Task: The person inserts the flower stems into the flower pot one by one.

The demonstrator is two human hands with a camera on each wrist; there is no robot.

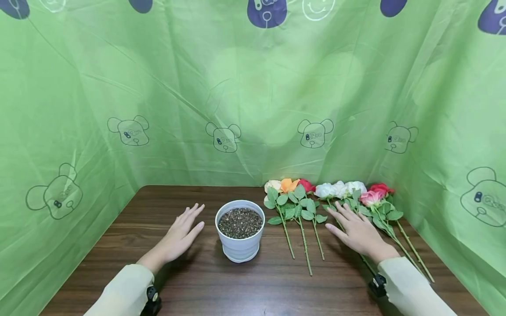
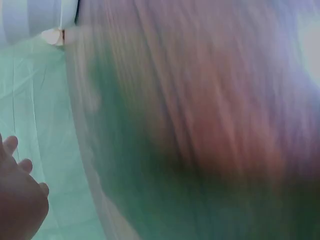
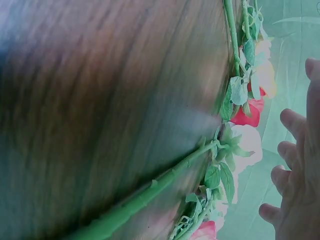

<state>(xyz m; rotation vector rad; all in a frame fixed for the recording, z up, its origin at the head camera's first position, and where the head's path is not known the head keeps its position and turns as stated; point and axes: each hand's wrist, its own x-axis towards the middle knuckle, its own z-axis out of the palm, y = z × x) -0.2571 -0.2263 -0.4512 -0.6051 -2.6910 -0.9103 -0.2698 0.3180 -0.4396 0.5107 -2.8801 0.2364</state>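
Observation:
A white flowerpot [image 1: 239,249] filled with dark soil [image 1: 240,223] stands on the wooden table. To its left my left hand [image 1: 181,235] holds nothing, fingers stretched forward. My right hand [image 1: 357,232] has its fingers spread over the stems of the right-hand roses and grips nothing. Just right of the pot lie a cream rose [image 1: 273,186], an orange rose [image 1: 289,185] and a red rose [image 1: 306,185]. Beyond my right fingers are white roses [image 1: 339,189], a pink rose [image 1: 371,198] and another red rose [image 1: 381,188]. In the right wrist view a thorny green stem [image 3: 150,190] passes below the hand.
The brown table [image 1: 189,289] has its back edge against a green curtain [image 1: 178,109] printed with bear faces. The curtain also closes in both sides. Rose stems point toward the front, some reaching near the right edge of the table.

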